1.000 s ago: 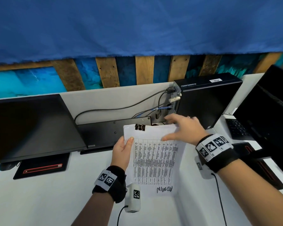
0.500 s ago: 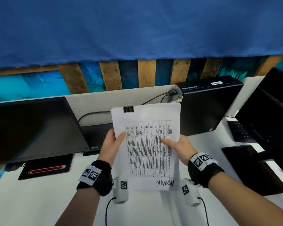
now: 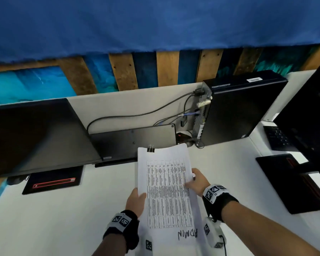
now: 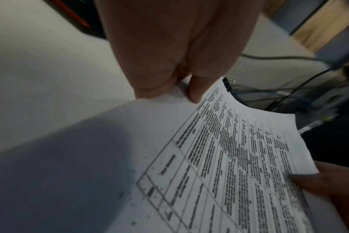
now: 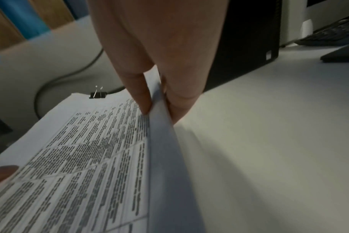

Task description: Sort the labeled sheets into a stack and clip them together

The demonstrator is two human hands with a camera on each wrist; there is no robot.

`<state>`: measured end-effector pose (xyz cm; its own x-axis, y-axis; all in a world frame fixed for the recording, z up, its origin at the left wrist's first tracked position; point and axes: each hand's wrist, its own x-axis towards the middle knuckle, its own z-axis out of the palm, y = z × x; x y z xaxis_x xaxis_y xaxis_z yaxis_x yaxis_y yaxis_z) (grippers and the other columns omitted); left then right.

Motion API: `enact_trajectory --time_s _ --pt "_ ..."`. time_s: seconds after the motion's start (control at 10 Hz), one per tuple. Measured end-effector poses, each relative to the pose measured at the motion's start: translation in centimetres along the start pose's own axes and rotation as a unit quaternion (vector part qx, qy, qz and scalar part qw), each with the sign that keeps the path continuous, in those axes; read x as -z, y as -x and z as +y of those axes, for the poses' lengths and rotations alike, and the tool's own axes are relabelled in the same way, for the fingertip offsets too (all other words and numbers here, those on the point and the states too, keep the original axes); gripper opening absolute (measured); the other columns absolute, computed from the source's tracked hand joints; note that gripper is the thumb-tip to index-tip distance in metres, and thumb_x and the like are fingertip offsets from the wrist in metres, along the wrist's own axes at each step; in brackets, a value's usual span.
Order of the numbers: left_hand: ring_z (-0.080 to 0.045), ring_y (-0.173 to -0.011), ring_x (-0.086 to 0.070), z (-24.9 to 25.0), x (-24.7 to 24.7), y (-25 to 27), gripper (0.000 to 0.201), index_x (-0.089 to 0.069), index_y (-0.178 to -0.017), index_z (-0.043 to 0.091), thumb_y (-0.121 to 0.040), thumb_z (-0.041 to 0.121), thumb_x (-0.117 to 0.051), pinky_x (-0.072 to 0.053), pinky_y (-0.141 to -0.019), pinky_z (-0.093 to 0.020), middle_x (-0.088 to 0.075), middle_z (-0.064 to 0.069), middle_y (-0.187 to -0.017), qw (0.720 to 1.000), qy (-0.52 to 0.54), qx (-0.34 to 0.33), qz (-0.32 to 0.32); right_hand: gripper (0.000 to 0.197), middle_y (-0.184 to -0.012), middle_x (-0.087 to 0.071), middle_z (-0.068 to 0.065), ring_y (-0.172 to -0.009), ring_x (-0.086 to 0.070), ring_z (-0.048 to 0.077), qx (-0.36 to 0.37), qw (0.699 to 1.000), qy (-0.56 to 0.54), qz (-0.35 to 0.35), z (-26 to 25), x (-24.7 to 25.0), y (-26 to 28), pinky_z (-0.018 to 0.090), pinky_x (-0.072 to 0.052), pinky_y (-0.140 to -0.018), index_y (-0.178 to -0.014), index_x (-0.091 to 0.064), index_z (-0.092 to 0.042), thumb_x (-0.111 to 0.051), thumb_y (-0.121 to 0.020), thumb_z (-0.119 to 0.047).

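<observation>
A stack of white printed sheets (image 3: pixel 166 189), with a table of text and "ADMIN" handwritten at its near end, is held above the white desk. A black binder clip (image 3: pixel 150 149) grips the stack's far left corner; it also shows in the wrist views as the clip (image 4: pixel 227 84) and the clip (image 5: pixel 97 94). My left hand (image 3: pixel 137 199) pinches the stack's left edge, thumb on top. My right hand (image 3: pixel 197 182) pinches the right edge (image 5: pixel 157 100) between thumb and fingers. The sheets (image 4: pixel 219 157) bow slightly between the two hands.
A dark monitor (image 3: pixel 33 133) stands at the left with a black pad (image 3: pixel 54 180) before it. A black keyboard back (image 3: pixel 135 141) leans behind the sheets. A black computer case (image 3: pixel 242 108) with cables stands at the back right; another monitor (image 3: pixel 310 115), keyboard (image 3: pixel 277 138) and pad (image 3: pixel 292 182) lie right.
The clipped stack was lifted off the desk, raised upright before the camera, and now sits lower and nearer me. My right hand left the top edge and took the right edge.
</observation>
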<state>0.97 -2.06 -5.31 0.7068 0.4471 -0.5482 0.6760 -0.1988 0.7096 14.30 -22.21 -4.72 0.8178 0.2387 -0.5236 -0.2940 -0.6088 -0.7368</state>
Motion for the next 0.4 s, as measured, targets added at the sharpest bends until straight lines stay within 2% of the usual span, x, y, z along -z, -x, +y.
enact_trajectory --time_s 0.1,0.2,0.3,0.4 --pt "-0.025 -0.091 -0.053 -2.6 -1.4 -0.4 0.018 -0.05 -0.107 0.003 -0.095 0.014 -0.044 -0.045 -0.085 -0.036 -0.06 -0.019 -0.112 0.998 -0.032 0.045 0.008 0.055 -0.112 -0.067 0.019 -0.1 -0.065 0.033 -0.026 0.999 0.038 0.011 2.0 -1.6 -0.3 0.036 -0.053 -0.085 -0.128 -0.045 -0.007 -0.067 -0.078 -0.002" --pt "-0.024 -0.083 -0.051 -3.7 -2.2 -0.4 0.002 -0.046 -0.095 0.009 -0.094 0.011 -0.046 -0.038 -0.073 -0.029 -0.057 -0.012 -0.096 0.997 -0.046 0.052 0.034 0.053 -0.117 -0.064 0.015 -0.1 -0.062 0.029 -0.039 0.998 0.04 0.007 3.9 -2.7 -0.9 0.031 -0.049 -0.083 -0.132 -0.043 -0.008 -0.06 -0.082 -0.002" --pt "-0.024 -0.078 -0.051 -3.5 -2.4 -0.3 0.005 -0.049 -0.085 0.009 -0.089 0.007 -0.051 -0.037 -0.068 -0.027 -0.056 -0.006 -0.077 0.994 -0.077 0.043 0.067 0.058 -0.128 -0.059 0.015 -0.114 -0.057 0.033 -0.049 0.997 0.059 0.015 4.3 -2.9 -1.0 0.033 -0.047 -0.09 -0.138 -0.04 -0.012 -0.055 -0.083 -0.002" --pt "-0.029 -0.082 -0.055 -2.9 -2.4 -0.5 0.014 -0.06 -0.095 0.01 -0.081 0.009 -0.06 -0.043 -0.072 -0.03 -0.062 -0.009 -0.088 0.99 -0.072 0.052 0.111 0.074 -0.139 -0.041 0.017 -0.127 -0.043 0.039 -0.055 0.987 0.146 0.041 4.0 -3.1 -0.9 0.045 -0.04 -0.105 -0.147 -0.025 -0.019 -0.062 -0.083 -0.015"
